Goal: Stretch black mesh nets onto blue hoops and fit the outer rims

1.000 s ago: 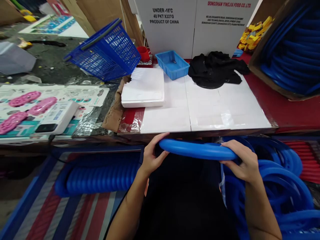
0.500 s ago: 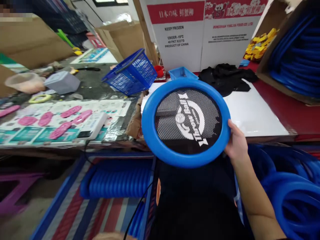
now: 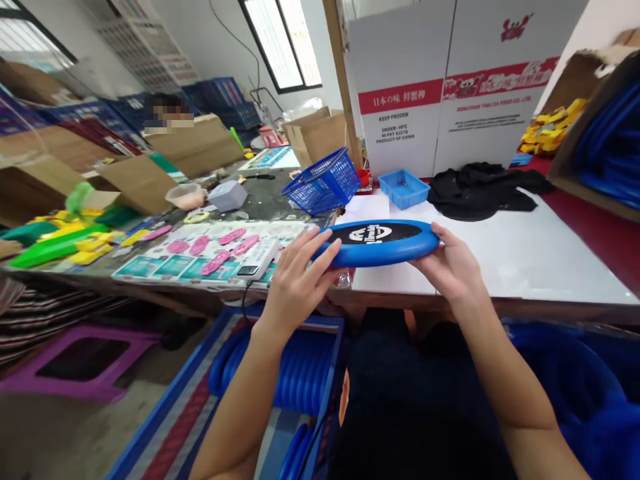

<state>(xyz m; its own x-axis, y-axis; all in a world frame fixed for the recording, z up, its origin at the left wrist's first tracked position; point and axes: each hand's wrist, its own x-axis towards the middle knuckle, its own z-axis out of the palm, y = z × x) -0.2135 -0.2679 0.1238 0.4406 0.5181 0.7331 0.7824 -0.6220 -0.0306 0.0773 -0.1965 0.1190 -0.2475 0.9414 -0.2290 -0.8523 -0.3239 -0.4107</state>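
A blue-rimmed mesh disc [image 3: 383, 259] with a black centre and white print is held level just above the front of the table. On its left side my left hand [image 3: 300, 270] is closed on the rim, fingers over the top and thumb side partly hidden. My right hand [image 3: 453, 263] grips the right rim, thumb on top and fingers beneath. Behind the disc are a small blue tray [image 3: 404, 189] and a crumpled black cloth [image 3: 480, 190]. A white board [image 3: 540, 260] lies under and to the right of it.
Several blue rings [image 3: 300, 380] stand in a row in a striped-lined crate at lower left. More blue rings [image 3: 555, 380] lie at lower right. A blue basket [image 3: 325, 183], pink pieces [image 3: 217, 262] and a white device [image 3: 257, 260] are on the table. A person [image 3: 167, 110] sits beyond cardboard.
The disc has tipped from facing me to nearly flat. My left hand has come up from the bottom edge and taken its left rim. The view has swung left and up.
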